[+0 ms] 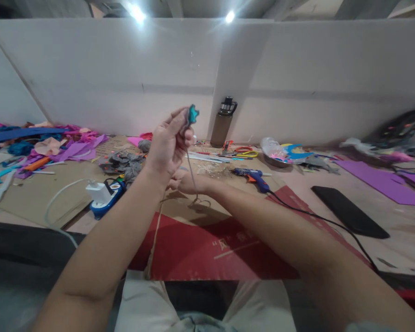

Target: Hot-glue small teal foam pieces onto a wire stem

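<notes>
My left hand (171, 145) is raised over the table, its thumb and fingers pinching a small teal piece with a grey edge (193, 114). From below that piece a thin grey strand of yarn (191, 170) hangs down and curls loosely on the cardboard. Lower and behind my left wrist is my right hand (186, 181), just above the cardboard. Its fingers look bent together, partly hidden by my left forearm, and what they hold cannot be made out. Grey yarn and scraps (133, 168) lie to the left of both hands.
A red-printed cardboard sheet (193, 253) covers the front edge. To the right lie a blue glue gun (252, 175) with its cord, a black phone (349, 211) and purple sheets (383, 180). A bottle (222, 124), scissors (247, 153), a bowl (276, 160) and a power strip (107, 200) stand around.
</notes>
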Motion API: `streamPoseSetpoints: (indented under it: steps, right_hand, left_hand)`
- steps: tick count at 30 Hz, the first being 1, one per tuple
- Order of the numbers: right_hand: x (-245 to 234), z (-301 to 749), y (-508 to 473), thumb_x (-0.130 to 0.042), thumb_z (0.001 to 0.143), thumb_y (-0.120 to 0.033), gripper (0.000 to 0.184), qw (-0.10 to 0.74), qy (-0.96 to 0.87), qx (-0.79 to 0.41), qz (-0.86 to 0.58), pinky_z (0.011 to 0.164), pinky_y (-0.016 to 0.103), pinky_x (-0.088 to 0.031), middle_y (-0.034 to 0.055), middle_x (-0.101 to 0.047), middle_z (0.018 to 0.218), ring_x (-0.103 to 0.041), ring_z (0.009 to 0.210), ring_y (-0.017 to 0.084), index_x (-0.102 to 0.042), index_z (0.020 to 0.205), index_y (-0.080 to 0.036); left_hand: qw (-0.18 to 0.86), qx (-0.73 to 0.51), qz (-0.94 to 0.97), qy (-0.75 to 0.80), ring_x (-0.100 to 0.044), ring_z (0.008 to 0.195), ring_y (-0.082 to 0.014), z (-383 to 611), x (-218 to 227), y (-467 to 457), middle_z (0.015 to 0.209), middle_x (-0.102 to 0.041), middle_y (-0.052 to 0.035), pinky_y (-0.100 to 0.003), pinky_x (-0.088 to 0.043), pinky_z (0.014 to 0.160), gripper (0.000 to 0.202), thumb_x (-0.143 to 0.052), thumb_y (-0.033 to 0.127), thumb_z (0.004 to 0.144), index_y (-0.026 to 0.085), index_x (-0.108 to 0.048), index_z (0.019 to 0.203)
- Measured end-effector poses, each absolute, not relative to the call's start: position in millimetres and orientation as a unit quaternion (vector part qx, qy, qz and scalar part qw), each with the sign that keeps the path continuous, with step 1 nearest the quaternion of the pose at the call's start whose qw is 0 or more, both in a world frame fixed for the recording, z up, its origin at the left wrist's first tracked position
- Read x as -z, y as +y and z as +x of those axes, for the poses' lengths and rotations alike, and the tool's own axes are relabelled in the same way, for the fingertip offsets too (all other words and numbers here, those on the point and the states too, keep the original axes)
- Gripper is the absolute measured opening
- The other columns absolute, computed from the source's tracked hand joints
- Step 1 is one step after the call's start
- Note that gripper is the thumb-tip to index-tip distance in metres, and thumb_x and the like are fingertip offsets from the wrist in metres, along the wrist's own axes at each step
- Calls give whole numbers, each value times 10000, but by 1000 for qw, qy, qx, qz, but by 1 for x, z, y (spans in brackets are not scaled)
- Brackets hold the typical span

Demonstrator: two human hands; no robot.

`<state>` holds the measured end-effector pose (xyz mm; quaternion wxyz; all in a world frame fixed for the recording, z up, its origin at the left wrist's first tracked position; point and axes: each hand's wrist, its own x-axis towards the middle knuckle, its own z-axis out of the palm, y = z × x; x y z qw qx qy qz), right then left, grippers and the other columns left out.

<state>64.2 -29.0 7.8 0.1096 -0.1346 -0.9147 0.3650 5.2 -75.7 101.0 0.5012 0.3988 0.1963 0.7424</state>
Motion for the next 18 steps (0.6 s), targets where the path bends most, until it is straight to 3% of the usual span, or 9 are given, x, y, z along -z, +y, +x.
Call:
streamPoseSetpoints:
  steps: [4,8,11,14,18]
  right_hand:
    - [6,77,-42,-575,908,-342,405,131,-917,-327,-187,788,257,-481,113,-696,1074,-635,890,152,-615,1211,-75]
    - [10,62,-63,-620,863,-433,428,140,-943,-234,-192,775,279,-463,123,-680,1072,-615,928,195,-647,1135,-103]
    - [1,54,-81,-574,885,-370,313,142,-956,-187,-178,749,287,-442,134,-659,1059,-586,916,205,-654,1018,-98]
    - [-11,52,-93,-468,895,-212,210,83,-961,-194,-178,660,254,-402,84,-643,863,-557,775,148,-633,867,-84]
    - [-17,62,-103,-541,824,-154,92,22,-950,-284,-125,586,190,-370,-34,-533,651,-491,637,74,-559,739,-125]
  left_hand:
    - [495,-746,411,173,-437,453,2,15,-145,-89,628,-598,30,-88,-336,418,204,-481,159,968,163,-612,812]
    - [485,-742,430,173,-426,449,33,25,-176,-104,615,-561,50,-54,-320,431,258,-401,180,1008,123,-577,827]
    - [473,-737,449,176,-435,473,21,24,-183,-109,637,-567,42,-62,-325,435,240,-401,181,1007,138,-578,851]
    - [479,-739,436,186,-430,479,8,18,-181,-109,637,-587,33,-77,-328,426,178,-448,166,991,154,-593,888]
    - [461,-737,448,210,-429,466,11,8,-178,-107,612,-584,39,-69,-335,416,164,-482,164,977,157,-575,842]
